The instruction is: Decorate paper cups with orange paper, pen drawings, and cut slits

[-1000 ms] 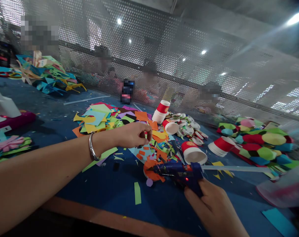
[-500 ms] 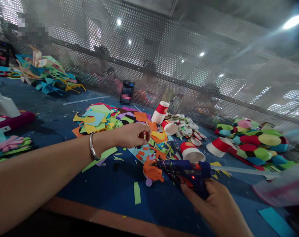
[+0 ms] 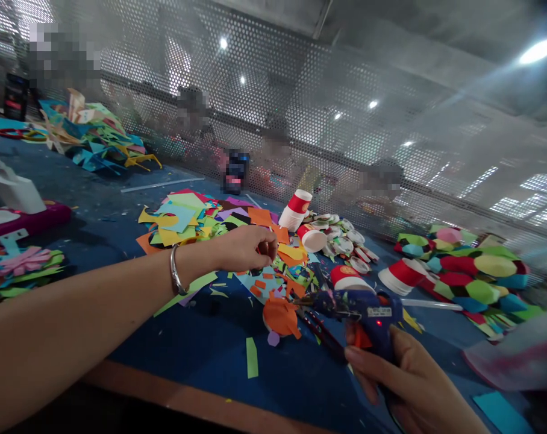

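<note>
My left hand (image 3: 246, 248) reaches across the blue table (image 3: 201, 349) with its fingers pinched together over a heap of coloured paper scraps (image 3: 201, 220); what it pinches is too small to make out. A silver bangle sits on that wrist. My right hand (image 3: 404, 380) grips a blue hot glue gun (image 3: 364, 313) with a red light lit and a clear glue stick out the back. Its nozzle points left toward an orange paper-covered cup (image 3: 280, 316) lying on the table.
Red-and-white paper cups (image 3: 296, 210) and cut cup bottoms (image 3: 341, 238) lie behind. A garland of coloured paper balls (image 3: 472, 271) is at the right. A perforated metal screen (image 3: 300, 108) backs the table, with people behind it. Paper flowers (image 3: 20, 265) lie at the left.
My right hand has lifted the glue gun and drawn it right, away from the orange cup. The left hand stays pinched over the scraps.
</note>
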`<state>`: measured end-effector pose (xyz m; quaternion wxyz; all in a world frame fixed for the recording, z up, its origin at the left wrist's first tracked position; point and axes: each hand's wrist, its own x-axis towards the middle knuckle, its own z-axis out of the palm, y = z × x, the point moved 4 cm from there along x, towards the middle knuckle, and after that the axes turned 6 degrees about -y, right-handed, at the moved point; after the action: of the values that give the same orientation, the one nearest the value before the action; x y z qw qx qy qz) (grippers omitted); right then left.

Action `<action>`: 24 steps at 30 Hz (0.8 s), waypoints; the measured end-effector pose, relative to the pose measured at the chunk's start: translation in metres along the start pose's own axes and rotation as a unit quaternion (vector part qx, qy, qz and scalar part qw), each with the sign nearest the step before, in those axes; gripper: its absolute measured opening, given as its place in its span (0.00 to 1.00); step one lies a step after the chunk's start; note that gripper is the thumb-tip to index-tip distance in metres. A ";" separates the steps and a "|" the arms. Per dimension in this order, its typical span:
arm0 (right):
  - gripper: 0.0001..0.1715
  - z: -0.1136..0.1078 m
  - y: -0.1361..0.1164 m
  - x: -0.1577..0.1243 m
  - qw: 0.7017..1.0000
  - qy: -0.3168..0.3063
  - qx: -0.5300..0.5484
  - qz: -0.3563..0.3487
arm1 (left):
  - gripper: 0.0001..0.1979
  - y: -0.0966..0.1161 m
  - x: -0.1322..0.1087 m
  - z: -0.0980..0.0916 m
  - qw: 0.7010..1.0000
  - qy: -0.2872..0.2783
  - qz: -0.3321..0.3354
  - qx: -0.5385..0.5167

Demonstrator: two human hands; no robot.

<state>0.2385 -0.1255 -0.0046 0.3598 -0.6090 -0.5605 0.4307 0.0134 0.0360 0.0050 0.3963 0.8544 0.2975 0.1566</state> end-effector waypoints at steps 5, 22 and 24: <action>0.19 -0.003 -0.002 0.001 0.992 -0.011 0.119 0.026 | 0.08 -0.001 0.001 0.001 0.999 -0.001 -0.012 -0.042; 0.22 -0.012 0.008 0.028 0.981 -0.036 -0.190 -0.001 | 0.08 -0.002 0.002 -0.005 0.994 0.028 -0.025 -0.099; 0.22 -0.008 0.008 0.034 0.973 -0.065 -0.219 -0.036 | 0.08 -0.004 0.002 -0.005 0.994 0.037 -0.017 -0.098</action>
<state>0.2488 -0.0928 -0.0130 0.1958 -0.6233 -0.6848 0.3228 0.0105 0.0420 0.0054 0.4694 0.7997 0.3101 0.2098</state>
